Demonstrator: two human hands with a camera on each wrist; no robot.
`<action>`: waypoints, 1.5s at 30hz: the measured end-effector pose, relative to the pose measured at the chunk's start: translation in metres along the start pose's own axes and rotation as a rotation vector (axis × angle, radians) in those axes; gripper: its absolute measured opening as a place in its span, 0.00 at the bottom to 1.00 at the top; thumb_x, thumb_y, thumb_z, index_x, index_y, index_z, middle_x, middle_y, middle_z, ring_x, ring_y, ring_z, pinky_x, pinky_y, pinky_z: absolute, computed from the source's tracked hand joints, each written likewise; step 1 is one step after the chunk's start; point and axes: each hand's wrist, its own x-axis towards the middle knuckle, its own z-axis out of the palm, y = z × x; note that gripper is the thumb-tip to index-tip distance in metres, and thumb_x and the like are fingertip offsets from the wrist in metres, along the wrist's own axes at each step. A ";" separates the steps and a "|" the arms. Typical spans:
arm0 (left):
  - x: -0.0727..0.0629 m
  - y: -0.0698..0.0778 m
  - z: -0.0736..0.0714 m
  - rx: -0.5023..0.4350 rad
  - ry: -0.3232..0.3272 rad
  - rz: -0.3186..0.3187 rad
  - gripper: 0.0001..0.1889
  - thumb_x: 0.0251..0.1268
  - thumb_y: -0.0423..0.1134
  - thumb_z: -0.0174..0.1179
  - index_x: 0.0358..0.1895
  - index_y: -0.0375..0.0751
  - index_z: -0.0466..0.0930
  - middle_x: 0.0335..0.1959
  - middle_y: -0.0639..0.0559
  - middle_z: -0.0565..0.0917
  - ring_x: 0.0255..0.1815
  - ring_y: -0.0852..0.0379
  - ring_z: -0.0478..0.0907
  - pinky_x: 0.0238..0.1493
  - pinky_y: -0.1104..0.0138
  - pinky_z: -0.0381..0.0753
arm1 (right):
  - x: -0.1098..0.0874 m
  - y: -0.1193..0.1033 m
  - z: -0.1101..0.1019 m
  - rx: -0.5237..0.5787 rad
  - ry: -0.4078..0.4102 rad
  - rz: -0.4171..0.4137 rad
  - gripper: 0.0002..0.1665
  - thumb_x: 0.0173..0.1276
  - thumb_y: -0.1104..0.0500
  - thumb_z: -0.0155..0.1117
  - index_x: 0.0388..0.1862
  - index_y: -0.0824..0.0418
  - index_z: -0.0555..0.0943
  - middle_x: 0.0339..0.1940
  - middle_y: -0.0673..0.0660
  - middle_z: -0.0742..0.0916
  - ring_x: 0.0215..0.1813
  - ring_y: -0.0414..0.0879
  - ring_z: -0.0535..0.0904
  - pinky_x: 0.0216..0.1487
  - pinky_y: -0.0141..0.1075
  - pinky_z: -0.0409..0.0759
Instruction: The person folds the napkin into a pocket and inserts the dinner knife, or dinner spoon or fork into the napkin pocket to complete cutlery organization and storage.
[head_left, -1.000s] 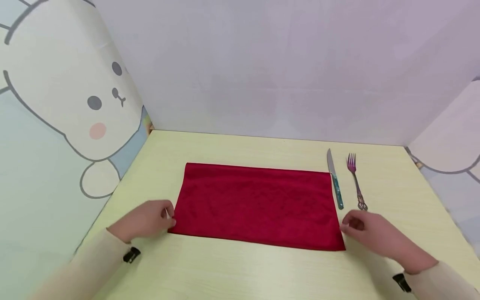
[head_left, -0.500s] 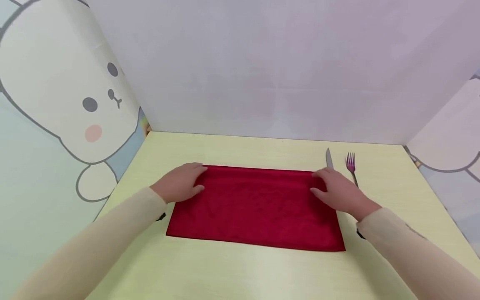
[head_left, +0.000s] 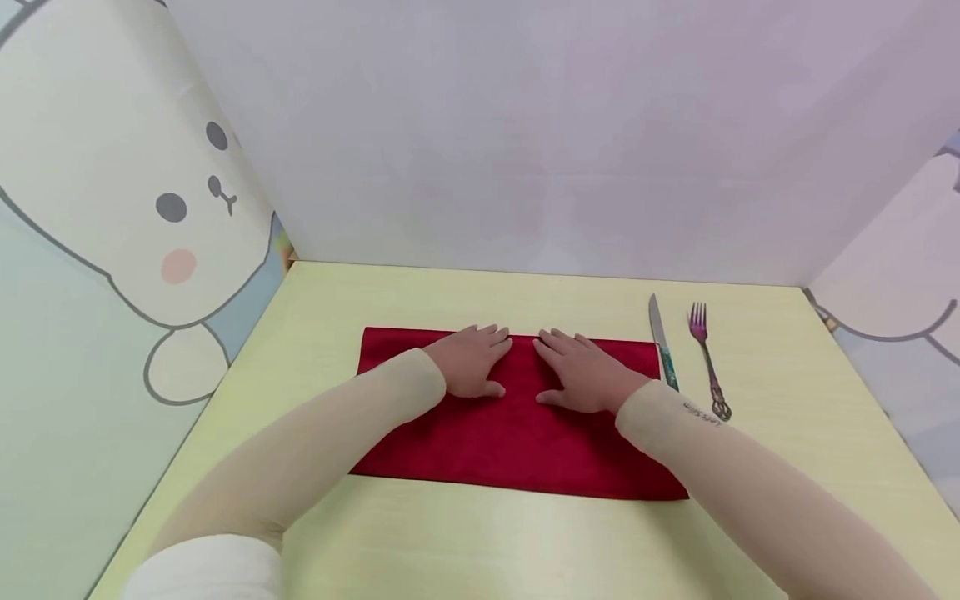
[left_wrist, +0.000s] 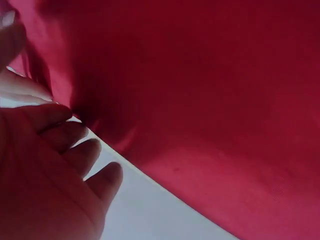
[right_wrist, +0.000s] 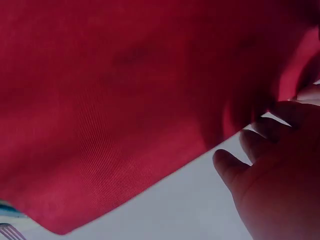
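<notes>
A red cloth (head_left: 517, 442) lies as a wide rectangle on the table. My left hand (head_left: 471, 360) rests on it near the far edge, left of its middle, fingers fairly straight and thumb out to the side. Mirroring it, my right hand (head_left: 587, 371) lies on the cloth a short gap to the right. In the left wrist view, the fingers (left_wrist: 104, 180) reach the cloth's border, with slight creases in the red fabric (left_wrist: 200, 100) nearby. The right wrist view has the fingers (right_wrist: 231, 165) at that same border of the cloth (right_wrist: 125, 100).
A knife (head_left: 667, 358) with a green handle lies by the cloth's right edge, its lower end hidden by my right sleeve. Right of it lies a fork (head_left: 708, 362). The pale wooden table (head_left: 450, 533) meets a plain wall (head_left: 525, 150) behind.
Both hands have moved from the cloth's near side corners up to its far edge, then inward toward its middle. The cloth lies almost unchanged.
</notes>
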 end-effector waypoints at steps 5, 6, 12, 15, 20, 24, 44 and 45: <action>0.003 -0.008 0.009 0.018 -0.039 -0.024 0.49 0.70 0.69 0.56 0.85 0.49 0.49 0.85 0.51 0.49 0.85 0.49 0.42 0.81 0.53 0.46 | 0.002 0.006 0.003 0.033 -0.023 0.027 0.59 0.67 0.33 0.68 0.85 0.59 0.55 0.85 0.60 0.59 0.84 0.60 0.47 0.80 0.57 0.48; 0.002 -0.011 0.011 0.014 -0.043 -0.028 0.49 0.69 0.69 0.56 0.85 0.49 0.49 0.85 0.51 0.48 0.85 0.49 0.42 0.81 0.53 0.46 | 0.001 0.008 0.004 0.045 -0.028 0.032 0.60 0.67 0.32 0.68 0.85 0.59 0.54 0.85 0.60 0.58 0.84 0.61 0.47 0.80 0.58 0.48; -0.015 -0.032 0.019 -0.047 -0.045 -0.050 0.52 0.67 0.70 0.57 0.85 0.47 0.47 0.86 0.50 0.47 0.85 0.47 0.40 0.81 0.51 0.43 | -0.008 0.025 0.007 0.091 -0.039 0.042 0.65 0.64 0.28 0.67 0.85 0.62 0.51 0.85 0.62 0.56 0.84 0.63 0.45 0.80 0.60 0.45; -0.025 -0.048 0.026 -0.077 -0.047 -0.073 0.53 0.67 0.70 0.58 0.85 0.46 0.47 0.85 0.49 0.47 0.85 0.46 0.40 0.81 0.51 0.43 | -0.015 0.032 0.008 0.106 -0.028 0.051 0.67 0.63 0.27 0.67 0.85 0.64 0.51 0.85 0.64 0.56 0.84 0.64 0.45 0.79 0.61 0.45; -0.047 -0.075 0.035 -0.162 -0.034 -0.118 0.53 0.67 0.68 0.61 0.84 0.42 0.48 0.85 0.45 0.48 0.85 0.43 0.41 0.81 0.50 0.44 | -0.027 0.041 0.008 0.120 0.000 0.080 0.68 0.62 0.25 0.67 0.83 0.68 0.54 0.83 0.68 0.58 0.83 0.68 0.47 0.79 0.62 0.47; -0.064 -0.094 0.044 -0.201 -0.033 -0.168 0.54 0.65 0.67 0.63 0.84 0.40 0.48 0.85 0.43 0.48 0.84 0.41 0.42 0.81 0.49 0.45 | -0.037 0.049 0.009 0.131 0.013 0.106 0.69 0.61 0.26 0.69 0.82 0.69 0.54 0.82 0.70 0.58 0.82 0.69 0.48 0.79 0.62 0.48; -0.080 -0.132 0.068 -0.379 -0.023 -0.186 0.75 0.38 0.76 0.74 0.85 0.46 0.41 0.86 0.46 0.39 0.85 0.40 0.35 0.78 0.43 0.54 | -0.064 0.088 0.021 0.206 0.055 0.136 0.82 0.50 0.18 0.68 0.82 0.73 0.50 0.82 0.74 0.52 0.81 0.74 0.43 0.74 0.64 0.61; -0.080 -0.132 0.068 -0.375 -0.024 -0.186 0.75 0.37 0.76 0.74 0.85 0.46 0.40 0.86 0.45 0.39 0.85 0.41 0.35 0.78 0.43 0.54 | -0.065 0.088 0.021 0.190 0.060 0.132 0.82 0.50 0.17 0.68 0.82 0.73 0.50 0.82 0.74 0.52 0.81 0.74 0.43 0.74 0.64 0.60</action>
